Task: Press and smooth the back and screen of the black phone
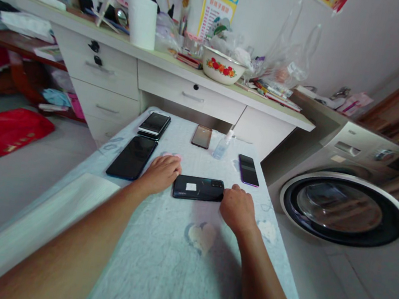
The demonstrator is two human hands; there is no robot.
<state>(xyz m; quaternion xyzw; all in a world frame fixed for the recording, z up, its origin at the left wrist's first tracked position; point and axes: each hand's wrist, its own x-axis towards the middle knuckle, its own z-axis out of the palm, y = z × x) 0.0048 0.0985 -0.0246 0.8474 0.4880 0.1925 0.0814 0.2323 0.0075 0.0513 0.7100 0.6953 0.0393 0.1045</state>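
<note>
A dark smartphone point(198, 189) lies face down on the cloth-covered table, a white sticker on its back and its camera block at the right end. My left hand point(161, 172) rests flat by the phone's left end, fingers stretched out and fingertips close to its corner. At the other end, my right hand point(239, 207) has its fingers curled against the phone's edge; the fingertips are partly hidden. Left of my left hand lies a large black phone point(133, 157), screen up. A small clear spray bottle point(223, 145) stands beyond the middle phone.
Stacked phones point(154, 124) lie at the far left of the table point(164, 275). A brown phone case point(202, 137) is at the back, and a purple-edged phone point(248, 170) at the right. Behind stands a cluttered white desk point(189, 90); a washing machine point(349, 163) is on the right.
</note>
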